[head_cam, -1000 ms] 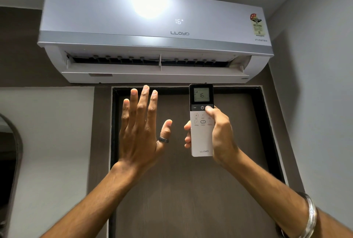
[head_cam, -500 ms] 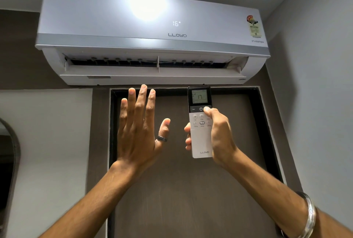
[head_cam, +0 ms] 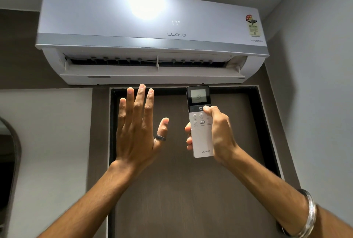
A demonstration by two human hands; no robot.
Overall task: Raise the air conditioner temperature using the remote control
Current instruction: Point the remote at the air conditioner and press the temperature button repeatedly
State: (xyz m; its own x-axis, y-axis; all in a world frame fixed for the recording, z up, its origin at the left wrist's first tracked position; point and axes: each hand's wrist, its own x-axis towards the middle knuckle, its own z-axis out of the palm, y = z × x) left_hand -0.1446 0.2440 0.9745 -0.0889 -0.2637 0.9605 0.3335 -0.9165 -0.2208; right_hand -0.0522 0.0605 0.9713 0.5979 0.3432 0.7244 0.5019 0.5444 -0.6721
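Head view: remote control (head_cam: 201, 138) held upright below the air conditioner (head_cam: 150, 35).
Right hand (head_cam: 219, 132) wraps around it, thumb on the upper buttons; left hand (head_cam: 136, 129) is raised beside it, fingers spread, empty.

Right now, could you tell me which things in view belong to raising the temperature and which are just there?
Part of the job:
- remote control, gripped in the right hand, thumb by the power button
- air conditioner, display reading 17

Just there:
- left hand, open and empty, raised under the vent
- ring on its thumb
- bangle
- dark door
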